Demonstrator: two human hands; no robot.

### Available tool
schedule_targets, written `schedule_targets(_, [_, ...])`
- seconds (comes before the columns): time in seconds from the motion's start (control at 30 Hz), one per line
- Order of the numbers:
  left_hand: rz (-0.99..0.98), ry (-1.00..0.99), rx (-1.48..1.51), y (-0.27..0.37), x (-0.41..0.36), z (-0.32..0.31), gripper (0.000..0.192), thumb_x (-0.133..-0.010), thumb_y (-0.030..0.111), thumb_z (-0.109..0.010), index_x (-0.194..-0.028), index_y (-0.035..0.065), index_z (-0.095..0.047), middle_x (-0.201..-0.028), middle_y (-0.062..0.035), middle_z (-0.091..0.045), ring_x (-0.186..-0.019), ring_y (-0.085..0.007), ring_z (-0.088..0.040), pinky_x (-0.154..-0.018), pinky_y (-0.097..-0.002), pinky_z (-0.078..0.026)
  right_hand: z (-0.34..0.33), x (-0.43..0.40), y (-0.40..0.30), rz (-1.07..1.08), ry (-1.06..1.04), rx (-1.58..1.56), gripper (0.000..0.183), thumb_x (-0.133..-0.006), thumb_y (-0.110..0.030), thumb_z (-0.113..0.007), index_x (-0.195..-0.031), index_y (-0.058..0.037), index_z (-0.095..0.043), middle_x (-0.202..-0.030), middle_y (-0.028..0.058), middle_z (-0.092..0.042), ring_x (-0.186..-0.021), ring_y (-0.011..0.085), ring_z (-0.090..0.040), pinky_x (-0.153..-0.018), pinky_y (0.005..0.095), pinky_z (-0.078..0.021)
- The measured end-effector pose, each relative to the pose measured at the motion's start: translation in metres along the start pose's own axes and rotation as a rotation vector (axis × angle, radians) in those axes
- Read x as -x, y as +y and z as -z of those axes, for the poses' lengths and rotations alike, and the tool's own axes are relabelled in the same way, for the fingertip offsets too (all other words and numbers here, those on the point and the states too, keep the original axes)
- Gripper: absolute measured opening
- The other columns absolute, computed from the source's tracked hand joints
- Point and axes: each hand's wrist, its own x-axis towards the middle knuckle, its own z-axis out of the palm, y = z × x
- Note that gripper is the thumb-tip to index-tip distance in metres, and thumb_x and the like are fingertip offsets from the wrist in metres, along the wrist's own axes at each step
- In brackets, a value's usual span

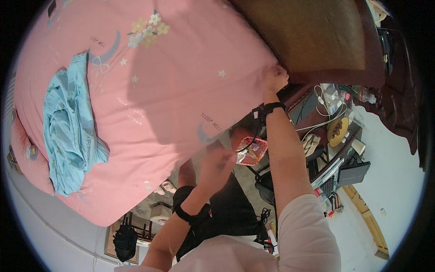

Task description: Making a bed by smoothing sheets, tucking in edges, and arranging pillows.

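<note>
A pink fitted bedsheet (pixel 176 88) with moons, flowers and stars covers the bed before me. At its corner beside the wooden bed-end board (pixel 326 37), my right hand (pixel 276 80) is curled tight on the fabric. Creases run from there across the sheet. My left hand (pixel 217 168) is blurred at the near edge of the mattress, above my leg; whether its fingers hold the sheet edge is unclear. A light blue garment (pixel 69 125) lies crumpled on the left part of the sheet.
A pink plastic basket (pixel 260 149) with small items stands below the bed edge. On the right, a desk holds white cables (pixel 317 125), a plastic bottle (pixel 367 96), a yellow plate (pixel 337 132) and an open laptop (pixel 351 173). A black bag (pixel 125 241) hangs at lower left.
</note>
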Motion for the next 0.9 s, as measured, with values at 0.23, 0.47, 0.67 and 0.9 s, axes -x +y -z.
schedule_targets(0.23, [-0.071,-0.055,-0.072,-0.008,0.011,0.014,0.018,-0.087,0.019,-0.063,-0.092,0.0014,-0.064,-0.086,-0.0123,-0.063,-0.08,-0.025,-0.063,-0.072,-0.032,-0.05,0.022,0.013,-0.051,0.167,-0.194,-0.177,0.026,-0.075,-0.024,-0.066,-0.087,-0.0012,-0.068,-0.091,0.0183,-0.066,-0.086,0.0338,-0.062,-0.077,0.0384,-0.0493])
schedule_targets(0.47, [-0.081,0.042,0.088,-0.011,0.021,0.027,0.018,-0.088,0.019,-0.062,-0.093,0.0015,-0.063,-0.088,-0.0122,-0.063,-0.08,-0.0257,-0.062,-0.072,-0.0341,-0.049,0.017,0.0,-0.041,0.204,-0.297,0.139,0.012,-0.081,-0.011,-0.06,-0.088,-0.0021,-0.065,-0.094,0.0153,-0.065,-0.086,0.0292,-0.064,-0.075,0.0359,-0.0501])
schedule_targets(0.67, [-0.09,0.013,-0.069,-0.018,0.035,0.038,0.017,-0.088,0.019,-0.062,-0.094,0.0033,-0.064,-0.089,-0.0119,-0.063,-0.081,-0.0259,-0.061,-0.073,-0.0361,-0.048,0.014,0.01,-0.008,0.064,-0.214,-0.024,0.012,-0.083,-0.011,-0.06,-0.087,0.0,-0.062,-0.088,0.0146,-0.065,-0.084,0.0299,-0.063,-0.072,0.0368,-0.05])
schedule_targets(0.9, [-0.152,0.085,-0.079,-0.029,0.034,0.031,0.012,-0.083,0.012,-0.063,-0.091,0.0031,-0.064,-0.085,-0.0112,-0.063,-0.077,-0.0252,-0.06,-0.071,-0.0338,-0.048,0.014,-0.004,0.003,0.266,-0.133,-0.13,0.018,-0.081,-0.015,-0.062,-0.088,0.0022,-0.064,-0.086,0.0176,-0.067,-0.081,0.0302,-0.065,-0.073,0.0377,-0.0505])
